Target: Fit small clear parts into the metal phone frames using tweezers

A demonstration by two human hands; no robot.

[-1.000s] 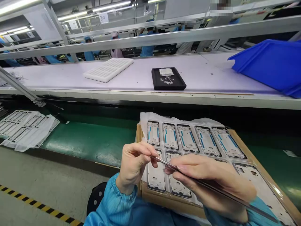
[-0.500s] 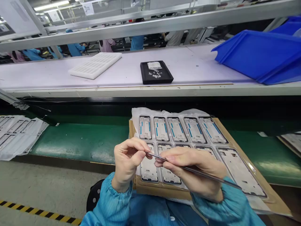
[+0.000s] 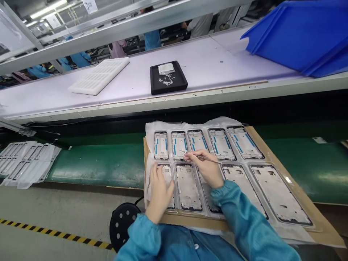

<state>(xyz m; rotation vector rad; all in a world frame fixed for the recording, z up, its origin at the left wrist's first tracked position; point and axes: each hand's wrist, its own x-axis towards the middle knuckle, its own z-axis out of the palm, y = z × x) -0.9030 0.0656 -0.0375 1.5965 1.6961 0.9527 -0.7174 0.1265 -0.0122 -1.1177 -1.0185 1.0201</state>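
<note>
Along the white workbench (image 3: 190, 61) beyond the green conveyor mat (image 3: 95, 166), a blue plastic bin (image 3: 296, 36) stands near a black tray (image 3: 168, 78), whose raised rim seems meant to corral small loose parts. Before you, a cardboard-backed sheet (image 3: 307, 199) lays out rows of phone mid-frames (image 3: 221, 144), spaced for easy reach. Your left hand (image 3: 160, 192) lies flat on a lower-row frame, fingers pressed together, apparently steadying it, while your right hand (image 3: 208, 170) pinches slim tweezers (image 3: 203, 157), tips over a top-row frame.
</note>
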